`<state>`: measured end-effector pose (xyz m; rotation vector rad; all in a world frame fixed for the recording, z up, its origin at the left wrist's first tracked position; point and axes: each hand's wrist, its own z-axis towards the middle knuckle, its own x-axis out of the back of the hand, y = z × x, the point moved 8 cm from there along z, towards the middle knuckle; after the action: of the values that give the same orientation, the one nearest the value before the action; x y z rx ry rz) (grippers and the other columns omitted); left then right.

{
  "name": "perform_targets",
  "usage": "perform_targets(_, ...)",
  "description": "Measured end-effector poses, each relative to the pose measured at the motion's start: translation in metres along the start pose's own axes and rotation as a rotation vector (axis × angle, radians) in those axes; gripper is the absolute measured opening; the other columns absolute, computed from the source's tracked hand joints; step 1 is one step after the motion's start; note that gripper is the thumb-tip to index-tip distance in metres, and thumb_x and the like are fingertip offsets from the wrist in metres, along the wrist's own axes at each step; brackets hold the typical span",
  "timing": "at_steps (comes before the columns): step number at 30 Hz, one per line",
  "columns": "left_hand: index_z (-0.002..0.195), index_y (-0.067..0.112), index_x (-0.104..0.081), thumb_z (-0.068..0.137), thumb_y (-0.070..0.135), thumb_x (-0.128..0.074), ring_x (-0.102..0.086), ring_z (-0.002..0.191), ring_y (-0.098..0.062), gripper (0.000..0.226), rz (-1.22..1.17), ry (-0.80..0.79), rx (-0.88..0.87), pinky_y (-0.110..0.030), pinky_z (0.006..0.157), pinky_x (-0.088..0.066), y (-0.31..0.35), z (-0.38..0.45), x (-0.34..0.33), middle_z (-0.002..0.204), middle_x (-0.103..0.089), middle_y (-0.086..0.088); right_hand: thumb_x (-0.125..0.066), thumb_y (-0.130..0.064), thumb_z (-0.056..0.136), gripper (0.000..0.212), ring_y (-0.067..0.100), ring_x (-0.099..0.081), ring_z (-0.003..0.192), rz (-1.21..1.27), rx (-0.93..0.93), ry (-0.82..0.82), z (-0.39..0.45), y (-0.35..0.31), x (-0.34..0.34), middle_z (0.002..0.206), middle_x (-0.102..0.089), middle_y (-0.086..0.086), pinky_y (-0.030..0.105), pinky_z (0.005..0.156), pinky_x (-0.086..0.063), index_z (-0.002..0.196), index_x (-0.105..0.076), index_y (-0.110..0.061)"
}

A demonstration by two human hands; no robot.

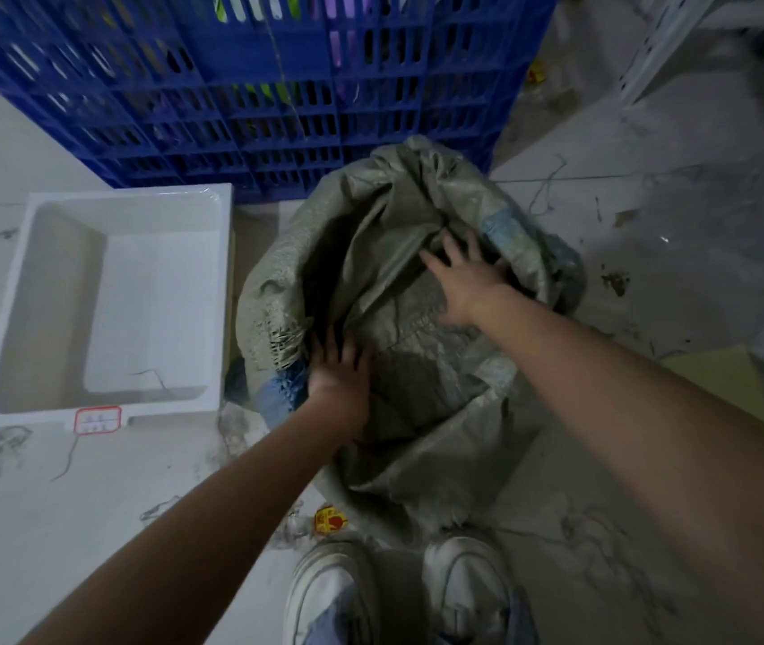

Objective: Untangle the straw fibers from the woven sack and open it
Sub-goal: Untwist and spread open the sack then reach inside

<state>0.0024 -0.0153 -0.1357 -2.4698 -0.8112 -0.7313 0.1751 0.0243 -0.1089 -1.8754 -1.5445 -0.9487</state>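
Observation:
A grey-green woven sack (417,398) stands on the floor in front of my feet, its mouth crumpled and partly folded inward. Frayed fibers (284,344) hang from its torn left rim. My left hand (340,372) rests on the near left edge of the mouth, fingers spread and curling over the fabric beside the frayed part. My right hand (463,277) lies flat with fingers apart on the folded fabric at the far right of the mouth. Neither hand clearly pinches the cloth. The sack's contents are hidden.
A white plastic tub (12,318) sits to the left of the sack. Stacked blue crates (254,109) stand behind it. Loose strands (603,533) and bits of litter lie on the pale floor at both sides. My white shoes (333,593) touch the sack's near edge.

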Motion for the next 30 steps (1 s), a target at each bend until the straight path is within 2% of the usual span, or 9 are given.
perform_targets(5, 0.15, 0.021, 0.013, 0.092, 0.042, -0.044, 0.017, 0.145, -0.038, 0.084, 0.064, -0.103, 0.001, -0.051, 0.119, 0.006, -0.027, -0.009, -0.012, 0.159, 0.019, -0.01, -0.073, -0.037, 0.076, 0.113, 0.041, -0.018, 0.14, 0.124, -0.138, 0.066, 0.007, 0.046, 0.012, 0.158, 0.0, 0.017, 0.046, 0.111, -0.028, 0.149, 0.013, -0.026)
perform_targets(8, 0.151, 0.021, 0.01, 0.092, 0.046, -0.043, 0.016, 0.145, -0.037, 0.083, 0.069, -0.066, -0.029, -0.051, 0.119, 0.005, -0.034, -0.011, -0.001, 0.159, 0.018, -0.009, -0.072, -0.044, 0.075, 0.117, 0.041, -0.024, 0.139, 0.1, -0.229, 0.034, 0.001, 0.064, 0.007, 0.158, 0.007, 0.018, 0.045, 0.108, -0.033, 0.148, 0.018, -0.025)
perform_targets(11, 0.151, 0.024, 0.001, 0.08, 0.059, -0.053, 0.009, 0.147, -0.036, 0.096, -0.052, 0.156, -0.068, -0.051, 0.117, 0.001, -0.034, -0.003, 0.03, 0.16, 0.012, -0.009, -0.054, -0.054, 0.085, 0.097, 0.041, -0.012, 0.143, -0.01, -0.278, 0.065, -0.015, 0.058, 0.002, 0.159, 0.006, 0.017, 0.053, 0.109, -0.028, 0.151, 0.008, -0.02)
perform_targets(13, 0.151, 0.024, -0.006, 0.082, 0.063, -0.046, 0.004, 0.148, -0.034, 0.089, -0.126, 0.309, -0.075, -0.052, 0.117, -0.002, -0.031, 0.002, 0.049, 0.161, 0.007, -0.007, -0.042, -0.058, 0.088, 0.085, 0.039, 0.003, 0.145, -0.055, -0.21, 0.063, -0.026, 0.037, -0.01, 0.16, 0.005, 0.016, 0.064, 0.109, -0.018, 0.151, -0.003, -0.017)
perform_targets(15, 0.151, 0.027, 0.001, 0.082, 0.065, -0.044, 0.009, 0.147, -0.037, 0.092, -0.109, 0.264, -0.065, -0.055, 0.116, -0.003, -0.028, 0.01, 0.047, 0.161, 0.01, -0.007, -0.044, -0.066, 0.082, 0.093, 0.038, 0.014, 0.145, -0.042, -0.113, -0.043, -0.039, 0.019, -0.038, 0.16, 0.012, 0.013, 0.07, 0.107, -0.01, 0.151, 0.002, -0.023)
perform_targets(18, 0.149, 0.028, 0.014, 0.071, 0.072, -0.053, 0.015, 0.144, -0.043, 0.113, -0.043, 0.129, 0.012, -0.058, 0.115, 0.002, -0.044, 0.023, 0.029, 0.16, 0.015, -0.01, -0.05, -0.074, 0.073, 0.113, 0.044, 0.019, 0.142, -0.021, -0.19, -0.267, -0.056, 0.037, -0.082, 0.157, 0.023, 0.015, 0.068, 0.109, -0.009, 0.148, 0.019, -0.025)
perform_targets(25, 0.149, 0.03, 0.016, 0.078, 0.065, -0.052, -0.001, 0.147, -0.037, 0.104, -0.024, 0.144, 0.043, -0.052, 0.117, -0.004, -0.058, 0.036, 0.038, 0.16, 0.008, -0.01, -0.051, -0.081, 0.064, 0.124, 0.049, 0.011, 0.141, -0.013, -0.378, -0.47, -0.07, 0.078, -0.103, 0.157, 0.02, 0.017, 0.066, 0.113, -0.007, 0.147, 0.022, -0.023)
perform_targets(28, 0.15, 0.031, 0.007, 0.077, 0.069, -0.049, -0.001, 0.147, -0.037, 0.1, -0.009, 0.145, 0.028, -0.054, 0.117, -0.002, -0.05, 0.032, 0.041, 0.161, 0.008, -0.007, -0.042, -0.074, 0.078, 0.101, 0.042, -0.005, 0.144, -0.007, -0.266, -0.406, -0.066, 0.054, -0.088, 0.16, 0.003, 0.016, 0.059, 0.115, -0.015, 0.151, 0.005, -0.021)
perform_targets(30, 0.151, 0.028, -0.009, 0.085, 0.065, -0.039, -0.009, 0.146, -0.037, 0.081, -0.034, 0.14, 0.064, -0.054, 0.116, -0.007, -0.044, 0.023, 0.045, 0.161, -0.003, -0.006, -0.038, -0.061, 0.088, 0.08, 0.035, -0.021, 0.143, 0.04, -0.171, -0.298, -0.067, 0.03, -0.07, 0.158, -0.015, 0.013, 0.051, 0.114, -0.024, 0.15, -0.01, -0.02)
